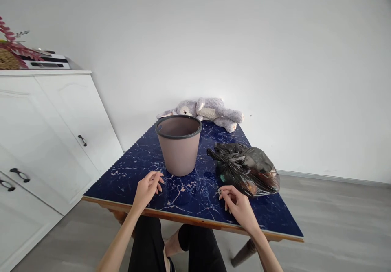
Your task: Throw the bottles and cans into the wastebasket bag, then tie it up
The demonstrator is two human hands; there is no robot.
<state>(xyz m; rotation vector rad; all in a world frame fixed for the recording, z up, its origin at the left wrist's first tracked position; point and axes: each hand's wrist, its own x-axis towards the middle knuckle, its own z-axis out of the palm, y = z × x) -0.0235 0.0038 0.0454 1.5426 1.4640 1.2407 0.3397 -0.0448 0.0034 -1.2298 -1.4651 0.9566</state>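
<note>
My left hand [149, 187] rests over the front left of the table, its fingers loosely bent and somewhat apart, holding nothing. Just beyond it stands a brownish-pink trash bin [180, 154] with a dark grey rim, upright and without a liner showing. My right hand [236, 203] hovers or rests near the front right, fingers loosely curled and apart with nothing in them. Close beyond that hand lies a knotted black plastic bag [259, 172], filled with things only dimly seen through the film.
The blue marble-patterned table [134, 178] has a wooden edge. A grey plush rabbit [210, 110] lies on its far end against the white wall. To the left is a white cabinet [55, 133] with a woven basket [8, 59] and a white device [50, 63] on top.
</note>
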